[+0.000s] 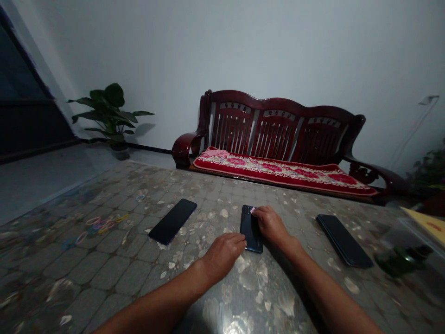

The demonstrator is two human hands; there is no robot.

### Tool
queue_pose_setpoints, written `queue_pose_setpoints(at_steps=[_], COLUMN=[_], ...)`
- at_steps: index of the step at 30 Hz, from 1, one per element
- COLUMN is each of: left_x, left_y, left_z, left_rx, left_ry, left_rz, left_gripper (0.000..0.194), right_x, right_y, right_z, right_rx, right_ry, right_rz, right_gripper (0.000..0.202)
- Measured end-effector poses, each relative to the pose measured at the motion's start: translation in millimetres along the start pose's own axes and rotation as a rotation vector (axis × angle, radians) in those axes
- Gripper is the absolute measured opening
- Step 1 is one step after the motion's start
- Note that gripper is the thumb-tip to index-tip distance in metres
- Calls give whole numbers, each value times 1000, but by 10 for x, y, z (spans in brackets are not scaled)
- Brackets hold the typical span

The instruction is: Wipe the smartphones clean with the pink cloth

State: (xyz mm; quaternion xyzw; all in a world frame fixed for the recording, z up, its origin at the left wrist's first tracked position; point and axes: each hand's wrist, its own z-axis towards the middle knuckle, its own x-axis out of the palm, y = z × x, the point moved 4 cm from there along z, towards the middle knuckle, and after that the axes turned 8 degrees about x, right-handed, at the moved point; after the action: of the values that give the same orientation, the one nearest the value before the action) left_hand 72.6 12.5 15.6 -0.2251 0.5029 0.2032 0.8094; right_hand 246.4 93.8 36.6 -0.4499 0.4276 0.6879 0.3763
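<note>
A dark blue smartphone (251,234) lies back up on the patterned tabletop, its camera bump near the far end. At its near left edge, my left hand (225,250) grips it with the fingers closed. My right hand (271,223) is over the far right part of the phone. Its fingers pinch a small pale pink piece (252,210), perhaps paper or cloth, against the phone's back beside the camera bump. To the left lies another black smartphone (173,221), screen up. Farther right is a dark phone (343,240), which seems to rest on another flat piece.
Several coloured rubber bands (100,225) are scattered on the tabletop (114,273) at the left. At the right edge stands a clear container (399,232) with something green and a yellow sheet by it. Behind the table are a wooden bench (274,127) and a potted plant (111,116).
</note>
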Motion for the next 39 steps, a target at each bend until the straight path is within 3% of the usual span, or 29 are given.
queue_pose_setpoints(at_steps=[5, 14, 21, 27, 34, 39], left_x=[9, -27, -28, -18, -23, -9], left_y=[10, 10, 4, 12, 9, 18], left_z=[2, 14, 16, 17, 13, 2], left_rx=[0, -10, -9, -10, -14, 4], left_ry=[-13, 12, 29, 33, 43, 12], left_rz=[-14, -47, -38, -35, -32, -45], left_gripper=[26, 26, 25, 27, 27, 28], right_x=[-6, 37, 22, 46, 24, 10], right_y=[46, -82, -1, -31, 40, 16], right_z=[-170, 122, 10, 125, 17, 61], right_rx=[-110, -10, -94, 0, -77, -1], right_ry=[40, -2, 41, 11, 51, 40], right_rz=[44, 18, 6, -17, -23, -42], right_gripper=[44, 45, 47, 47, 47, 46])
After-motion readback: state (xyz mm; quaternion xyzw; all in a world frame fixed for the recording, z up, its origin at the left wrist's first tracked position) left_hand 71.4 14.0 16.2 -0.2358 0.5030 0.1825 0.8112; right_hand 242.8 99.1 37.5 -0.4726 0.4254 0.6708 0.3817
